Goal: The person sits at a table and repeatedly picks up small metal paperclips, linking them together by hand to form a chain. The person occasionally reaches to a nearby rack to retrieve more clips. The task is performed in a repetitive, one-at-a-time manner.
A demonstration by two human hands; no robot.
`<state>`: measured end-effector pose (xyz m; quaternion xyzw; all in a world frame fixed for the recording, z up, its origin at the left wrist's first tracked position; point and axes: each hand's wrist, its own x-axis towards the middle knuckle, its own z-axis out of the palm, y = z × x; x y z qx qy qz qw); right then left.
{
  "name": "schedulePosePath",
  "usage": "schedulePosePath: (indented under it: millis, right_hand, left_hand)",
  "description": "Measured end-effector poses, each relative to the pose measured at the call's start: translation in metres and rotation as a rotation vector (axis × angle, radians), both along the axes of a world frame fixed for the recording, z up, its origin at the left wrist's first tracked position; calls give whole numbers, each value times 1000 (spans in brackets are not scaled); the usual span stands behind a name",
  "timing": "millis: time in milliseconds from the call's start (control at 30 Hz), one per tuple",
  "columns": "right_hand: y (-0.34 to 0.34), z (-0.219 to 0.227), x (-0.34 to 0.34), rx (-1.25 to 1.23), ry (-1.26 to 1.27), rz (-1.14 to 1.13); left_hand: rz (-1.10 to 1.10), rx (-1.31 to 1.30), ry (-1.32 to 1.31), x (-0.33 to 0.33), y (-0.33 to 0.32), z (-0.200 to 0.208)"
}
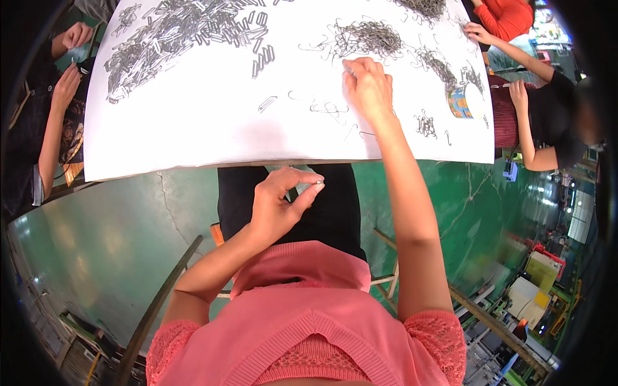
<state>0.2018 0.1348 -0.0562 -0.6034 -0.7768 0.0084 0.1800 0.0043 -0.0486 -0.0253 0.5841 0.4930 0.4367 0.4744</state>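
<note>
My left hand (278,204) hovers below the near edge of the white table (193,135), above my lap, pinching a small metal wire piece (318,184) between thumb and forefinger. My right hand (368,87) reaches out over the table with fingers curled down, touching loose wire pieces (329,108) just below a tangled heap of wire hooks (368,36). What its fingertips hold is hidden.
A large spread of flat metal clips (180,32) covers the table's far left. A roll of patterned tape (461,101) and smaller wire clumps (426,123) lie on the right. Other people sit at the left (64,83) and right (534,109) sides. The floor (109,225) is green.
</note>
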Motion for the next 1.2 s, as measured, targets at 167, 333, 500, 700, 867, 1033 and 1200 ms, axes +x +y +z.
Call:
schedulePosePath:
  millis: [167, 333, 500, 700, 867, 1033, 1200]
  right_hand:
    - [-2, 12, -6, -50, 223, -81]
    - [26, 23, -13, -178, 214, 53]
    - [44, 30, -23, -381, -93, 177]
    - [30, 17, -27, -203, -232, 83]
    - [-10, 13, 43, -51, 277, -235]
    - [-63, 11, 152, -43, 409, -517]
    - [-75, 14, 146, -182, 526, -442]
  left_hand:
    - [-33, 49, -14, 0, -3, -3]
    - [-58, 82, -14, 0, -5, -3]
    - [-79, 83, -23, 1, -7, -2]
    - [-65, 110, 10, 2, -6, -2]
    - [-39, 125, -18, 5, -6, -7]
    - [-92, 128, -6, 7, -6, -10]
    - [-117, 94, -32, 8, -4, -9]
